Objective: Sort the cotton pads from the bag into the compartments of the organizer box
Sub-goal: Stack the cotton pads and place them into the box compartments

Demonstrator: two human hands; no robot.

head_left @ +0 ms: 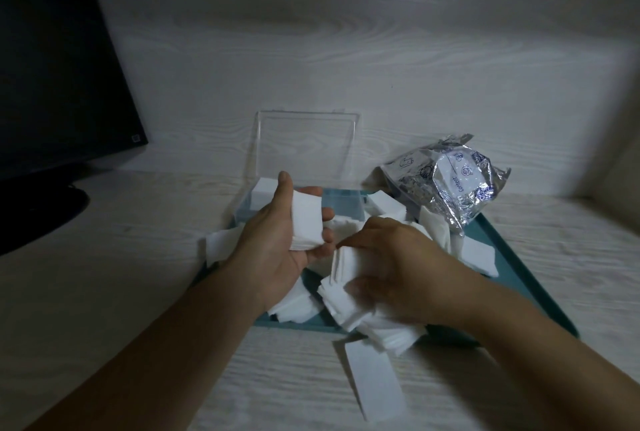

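Now left hand (277, 243) grips a pad stack (306, 219); right hand (388, 267) grips loose pads (346, 295)

One word can be read on the shiny bag (450, 181): "Content:", printed in dark blue on a white patch and turned sideways. Small blue round signs are printed near it, too small to be read. A tiny square sticker on the dark screen (135, 138) cannot be read.

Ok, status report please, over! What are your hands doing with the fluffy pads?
Left hand grips a pad stack. Right hand gathering loose pads on the tray. Organizer box open behind. Bag at right, nothing in the way.
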